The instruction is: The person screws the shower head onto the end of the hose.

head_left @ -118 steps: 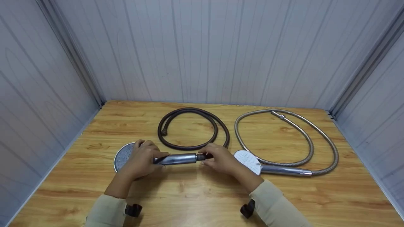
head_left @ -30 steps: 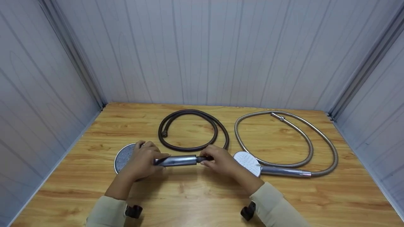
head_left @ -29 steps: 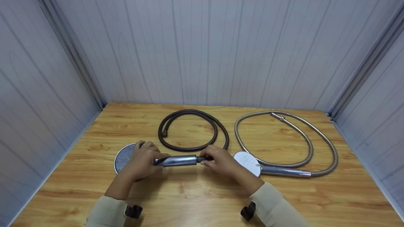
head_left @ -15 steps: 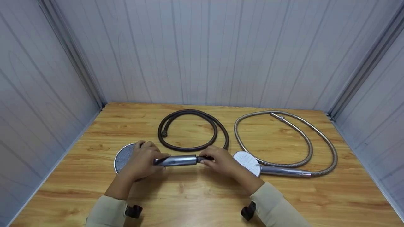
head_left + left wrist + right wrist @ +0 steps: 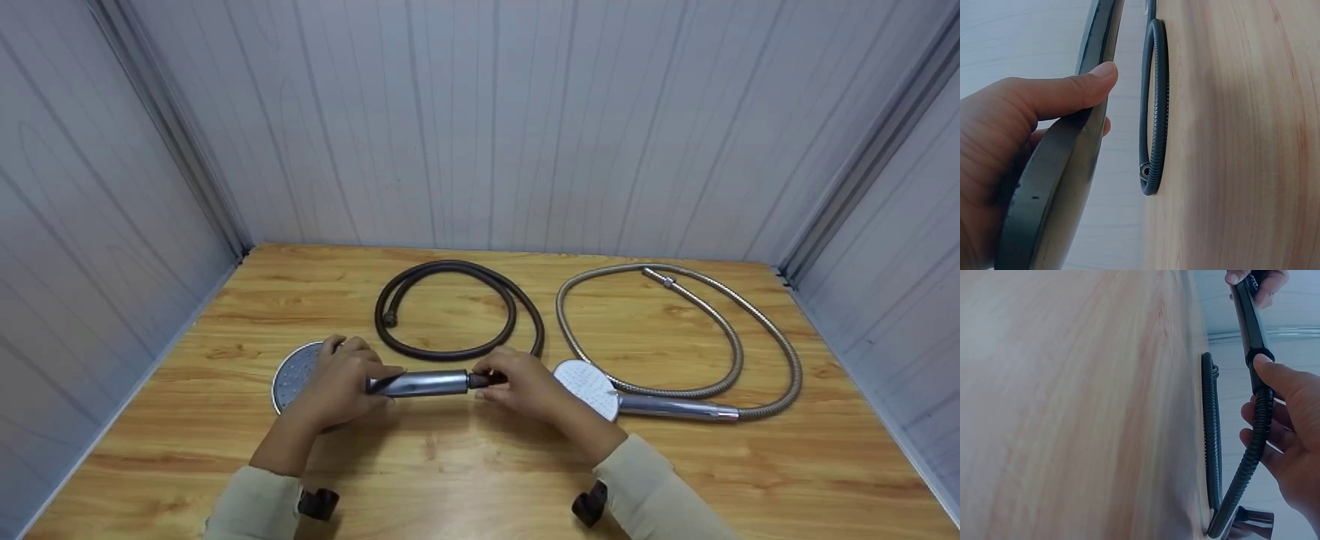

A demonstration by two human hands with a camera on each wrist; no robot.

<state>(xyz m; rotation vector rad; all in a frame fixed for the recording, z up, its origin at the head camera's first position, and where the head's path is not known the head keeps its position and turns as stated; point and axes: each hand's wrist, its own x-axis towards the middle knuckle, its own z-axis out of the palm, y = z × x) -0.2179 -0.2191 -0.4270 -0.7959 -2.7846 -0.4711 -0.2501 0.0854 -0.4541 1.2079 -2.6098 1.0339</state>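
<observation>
In the head view, my left hand (image 5: 339, 382) grips a chrome handheld shower head (image 5: 429, 383) near its neck, with the grey spray face (image 5: 292, 373) to the left of the hand. My right hand (image 5: 529, 384) pinches the connector (image 5: 475, 381) of a dark shower hose (image 5: 1248, 464) at the handle's lower end. In the right wrist view the thumb lies on that connector, with the other fingers behind it. The thread inside the joint is hidden. The hose runs down from the right hand to a coil on the table; its free end nut (image 5: 390, 319) lies inside the loop.
A second shower head (image 5: 586, 388) with a white face lies beside the right forearm, joined to a looped silver metal hose (image 5: 796, 360). The wooden table (image 5: 480, 480) is bounded by panelled walls (image 5: 487, 127) at the back and both sides.
The right thumb and fingers shift slightly around the connector, baring more of it than half a second ago. The left hand, shower head and hoses stay nearly in place.
</observation>
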